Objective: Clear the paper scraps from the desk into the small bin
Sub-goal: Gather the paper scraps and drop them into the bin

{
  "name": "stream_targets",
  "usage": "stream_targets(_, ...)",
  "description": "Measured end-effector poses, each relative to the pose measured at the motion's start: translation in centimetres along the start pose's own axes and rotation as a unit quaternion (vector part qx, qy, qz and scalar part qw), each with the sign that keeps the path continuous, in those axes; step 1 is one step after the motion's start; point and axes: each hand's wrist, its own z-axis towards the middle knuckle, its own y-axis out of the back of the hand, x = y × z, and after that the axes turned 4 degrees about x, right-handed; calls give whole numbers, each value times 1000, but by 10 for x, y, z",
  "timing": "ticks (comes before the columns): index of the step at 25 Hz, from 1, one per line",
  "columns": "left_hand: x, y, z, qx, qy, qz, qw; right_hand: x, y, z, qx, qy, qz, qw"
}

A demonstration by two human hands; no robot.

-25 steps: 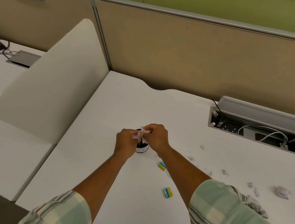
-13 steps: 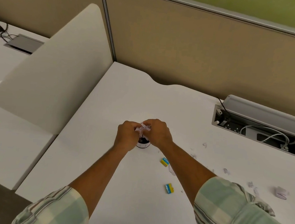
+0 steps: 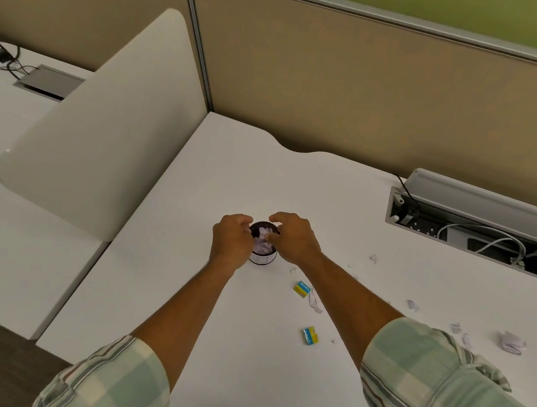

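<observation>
A small dark round bin point(image 3: 263, 258) with a white label stands on the white desk point(image 3: 218, 173), and crumpled white paper fills its mouth. My left hand point(image 3: 230, 240) curls at the bin's left rim and my right hand point(image 3: 293, 238) hovers at its right rim; both have fingers apart with nothing in them. Several small scraps lie to the right, among them a crumpled ball point(image 3: 513, 343), a strip point(image 3: 315, 303) and bits point(image 3: 412, 305) near my right forearm.
Two small yellow-and-blue boxes point(image 3: 302, 289) point(image 3: 310, 335) lie right of the bin. An open cable tray point(image 3: 472, 235) with white cables is sunk in the desk at the back right. A cream divider panel point(image 3: 98, 130) rises on the left, with tan partitions behind.
My hands held crumpled paper together above the bin; now they have parted and the paper sits inside the bin. The camera has tilted slightly down.
</observation>
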Motion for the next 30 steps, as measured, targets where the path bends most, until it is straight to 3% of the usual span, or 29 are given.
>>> stream_targets(7,6,-4,-7,6,-24,30,999,-28,8,-12,-28,-14,-4,999)
stream_targets(12,2,-36,-39,6,-135,54,989,-83,10,-53,-69,-40,28,996)
stream_targets(18,12,-110,-75,150,-169,126,966,-180,26,-134,-114,-100,47,987)
stream_targets(24,-4,-188,-104,257,-177,257,915,-283,76,-203,-177,-177,23,968)
stream_targets(30,-33,-254,-119,321,-199,390,840,-370,154,-226,-228,-268,-1,936)
